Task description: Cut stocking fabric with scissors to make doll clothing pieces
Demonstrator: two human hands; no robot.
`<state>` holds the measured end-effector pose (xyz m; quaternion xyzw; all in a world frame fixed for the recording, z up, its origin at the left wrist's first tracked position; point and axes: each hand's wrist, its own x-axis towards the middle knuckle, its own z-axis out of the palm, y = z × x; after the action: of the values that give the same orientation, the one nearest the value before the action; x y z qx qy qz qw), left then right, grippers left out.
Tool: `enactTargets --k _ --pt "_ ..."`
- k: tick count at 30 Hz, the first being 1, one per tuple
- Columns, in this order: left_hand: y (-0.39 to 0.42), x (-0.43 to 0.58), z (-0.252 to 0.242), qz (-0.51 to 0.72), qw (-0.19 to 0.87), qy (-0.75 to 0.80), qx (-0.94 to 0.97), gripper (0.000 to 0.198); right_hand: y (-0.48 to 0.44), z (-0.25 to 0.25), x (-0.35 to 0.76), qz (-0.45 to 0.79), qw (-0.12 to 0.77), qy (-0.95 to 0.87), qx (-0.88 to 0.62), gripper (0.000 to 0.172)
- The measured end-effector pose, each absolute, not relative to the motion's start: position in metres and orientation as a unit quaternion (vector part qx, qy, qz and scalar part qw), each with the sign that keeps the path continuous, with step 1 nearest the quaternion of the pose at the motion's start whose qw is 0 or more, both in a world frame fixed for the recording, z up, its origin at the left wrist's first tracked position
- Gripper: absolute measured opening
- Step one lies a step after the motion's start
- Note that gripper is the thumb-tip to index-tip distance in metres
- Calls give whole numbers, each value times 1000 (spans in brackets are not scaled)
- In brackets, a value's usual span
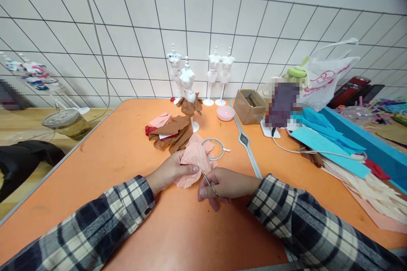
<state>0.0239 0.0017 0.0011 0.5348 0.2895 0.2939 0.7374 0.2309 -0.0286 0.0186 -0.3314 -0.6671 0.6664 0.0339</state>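
Observation:
My left hand (170,172) pinches a crumpled piece of pink crepe paper (192,151) between thumb and fingers, just above the orange table. In my right hand (228,183) is a small pair of metal scissors (206,177), its tips against the paper's lower right part. My right fingers are curled round the handles. Right behind the paper lies a thin silvery ring (213,139) with a white tab. Brown crepe paper (174,129) is piled beyond my left hand. Behind it stands a small white dress form (187,79) with brown paper around its lower part.
More white dress forms (214,67) stand by the tiled wall. A pink bowl (225,113) and a cardboard box (249,110) are at the back. To the right lie a phone (282,103) on a stand, a cable, blue paper (333,150) and cream strips (365,178).

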Motion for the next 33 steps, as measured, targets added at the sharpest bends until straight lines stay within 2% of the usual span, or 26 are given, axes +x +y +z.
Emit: enactTargets --k 5,8,13,18,21,22,24,26,28,31,33 --pt "2 25 1 311 745 288 516 46 -29 18 227 659 21 -653 -373 27" --pt "3 26 1 331 756 293 483 41 -28 14 227 663 32 -647 -375 26" --pt "6 24 1 405 725 355 431 29 -27 9 234 702 48 -618 -352 32" --pt "15 19 -3 494 659 404 398 28 -24 11 240 738 81 -591 -315 47" --pt "20 16 -4 543 632 382 400 26 -23 11 241 749 97 -581 -304 52" --pt "21 16 -4 557 630 357 406 31 -23 11 242 753 99 -579 -296 53" --pt "19 16 -1 555 649 295 429 53 -24 11 243 768 107 -571 -270 54" --pt "13 19 3 508 688 241 459 78 -25 11 244 791 122 -555 -225 55" --pt "5 24 8 452 722 210 481 93 -28 13 245 819 124 -535 -163 57" --pt "-6 30 13 388 783 184 450 96 -32 14 243 849 112 -510 -82 58" --pt "-8 32 13 349 825 171 411 84 -34 14 240 860 123 -493 -53 57"
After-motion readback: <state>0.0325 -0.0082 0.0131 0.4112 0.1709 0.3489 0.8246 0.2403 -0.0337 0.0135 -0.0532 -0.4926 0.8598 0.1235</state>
